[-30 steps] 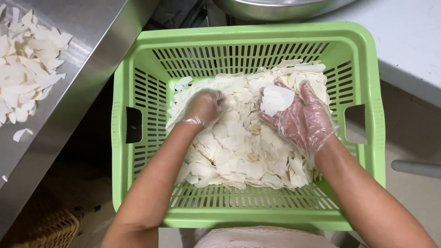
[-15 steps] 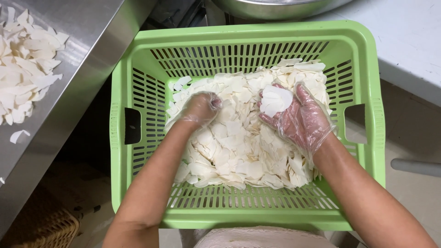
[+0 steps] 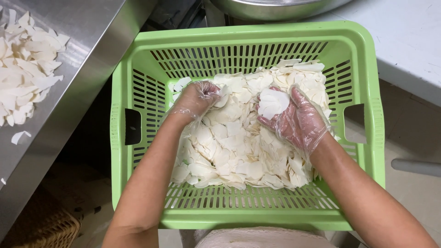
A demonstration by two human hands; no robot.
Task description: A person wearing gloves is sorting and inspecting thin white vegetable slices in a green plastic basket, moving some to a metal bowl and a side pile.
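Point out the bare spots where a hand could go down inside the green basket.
Bare basket floor shows along the left wall, beside the left hand, and in a strip along the near wall. The slices crowd the middle and right, under the right hand.

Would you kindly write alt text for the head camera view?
Two hands in clear gloves work in a green basket of pale slices: the left hand presses in, the right hand holds one slice. More slices lie on a steel counter.
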